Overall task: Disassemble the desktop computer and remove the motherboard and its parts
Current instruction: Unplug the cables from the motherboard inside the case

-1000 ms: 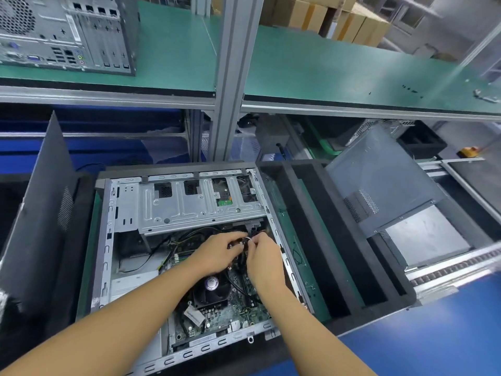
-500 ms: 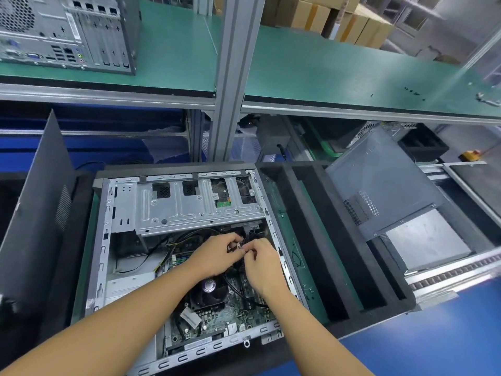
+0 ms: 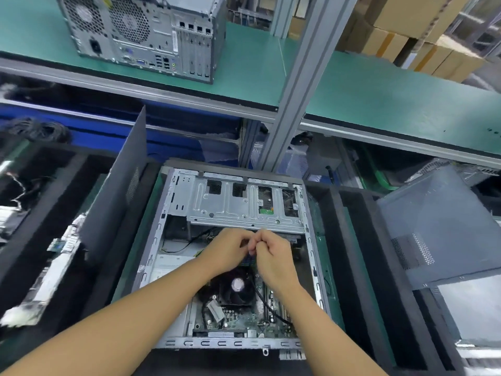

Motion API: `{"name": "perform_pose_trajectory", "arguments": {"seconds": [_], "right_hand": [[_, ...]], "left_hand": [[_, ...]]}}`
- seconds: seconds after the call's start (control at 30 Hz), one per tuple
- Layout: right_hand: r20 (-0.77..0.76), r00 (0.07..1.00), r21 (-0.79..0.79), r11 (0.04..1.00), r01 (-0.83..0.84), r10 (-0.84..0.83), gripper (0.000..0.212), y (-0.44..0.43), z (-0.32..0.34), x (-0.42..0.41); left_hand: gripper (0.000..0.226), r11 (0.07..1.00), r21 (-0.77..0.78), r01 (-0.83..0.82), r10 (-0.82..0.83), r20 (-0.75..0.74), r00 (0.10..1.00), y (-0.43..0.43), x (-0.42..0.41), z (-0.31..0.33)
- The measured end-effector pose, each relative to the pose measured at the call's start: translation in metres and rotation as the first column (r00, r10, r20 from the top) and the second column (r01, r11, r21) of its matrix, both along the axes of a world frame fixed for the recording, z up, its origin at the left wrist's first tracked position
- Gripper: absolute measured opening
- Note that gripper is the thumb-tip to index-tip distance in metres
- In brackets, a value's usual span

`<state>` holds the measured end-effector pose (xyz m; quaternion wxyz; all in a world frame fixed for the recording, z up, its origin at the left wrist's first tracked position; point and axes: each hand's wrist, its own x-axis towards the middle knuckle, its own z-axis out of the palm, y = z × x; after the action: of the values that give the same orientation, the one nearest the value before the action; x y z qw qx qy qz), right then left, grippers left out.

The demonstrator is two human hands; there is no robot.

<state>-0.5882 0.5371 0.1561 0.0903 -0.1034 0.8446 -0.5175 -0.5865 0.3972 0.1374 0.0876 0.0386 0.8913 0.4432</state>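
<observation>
An open desktop case (image 3: 173, 267) lies flat in a black foam tray. Its silver drive cage (image 3: 230, 207) fills the far half. The green motherboard (image 3: 238, 320) with a black CPU fan (image 3: 235, 287) lies in the near half. My left hand (image 3: 229, 249) and my right hand (image 3: 273, 255) meet just below the drive cage, fingers curled. Between them they pinch a small cable connector, mostly hidden by the fingers. A black cable (image 3: 267, 305) runs from my right hand down across the board.
A dark side panel (image 3: 116, 191) stands upright left of the case. Another grey panel (image 3: 433, 226) leans at the right. A second computer tower (image 3: 141, 33) sits on the green shelf above. An aluminium post (image 3: 292, 85) rises behind the case. Loose parts lie at the far left.
My view has swung right and up, so the case sits more centred. Both hands have lifted slightly toward the drive cage, still pinching the connector together.
</observation>
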Motion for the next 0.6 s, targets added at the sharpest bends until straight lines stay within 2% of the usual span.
{"name": "perform_pose_trajectory", "arguments": {"seconds": [0.1,0.17,0.27,0.33,0.47,0.53,0.6], "right_hand": [[0.003,0.988,-0.122,0.98,-0.156,0.157,0.027,-0.033,0.01,0.0],[0.003,0.968,-0.189,0.951,-0.245,0.25,0.02,-0.056,0.017,0.002],[0.003,0.932,-0.259,0.9,-0.349,0.363,0.017,-0.094,0.03,0.014],[-0.003,0.9,-0.252,0.871,-0.423,0.436,0.016,-0.12,0.038,0.031],[0.066,0.762,-0.247,0.75,-0.613,0.645,0.019,-0.175,0.042,0.086],[0.122,0.68,-0.267,0.684,-0.679,0.723,0.018,-0.206,0.041,0.121],[0.178,0.62,-0.266,0.644,-0.717,0.764,0.018,-0.236,0.036,0.159]], "left_hand": [[0.029,0.99,-0.011,-0.144,0.143,-0.004,0.99,-0.023,0.015,0.015],[0.026,0.959,0.06,-0.275,0.278,-0.04,0.96,-0.04,0.032,0.024],[0.025,0.876,0.214,-0.432,0.465,-0.141,0.874,-0.069,0.068,0.033],[0.024,0.833,0.223,-0.507,0.549,-0.214,0.808,-0.089,0.097,0.035],[0.011,0.705,0.255,-0.662,0.709,-0.278,0.649,-0.132,0.17,0.027],[0.014,0.625,0.292,-0.724,0.78,-0.269,0.565,-0.155,0.211,0.02],[0.017,0.561,0.263,-0.785,0.824,-0.269,0.499,-0.179,0.256,0.013]]}}
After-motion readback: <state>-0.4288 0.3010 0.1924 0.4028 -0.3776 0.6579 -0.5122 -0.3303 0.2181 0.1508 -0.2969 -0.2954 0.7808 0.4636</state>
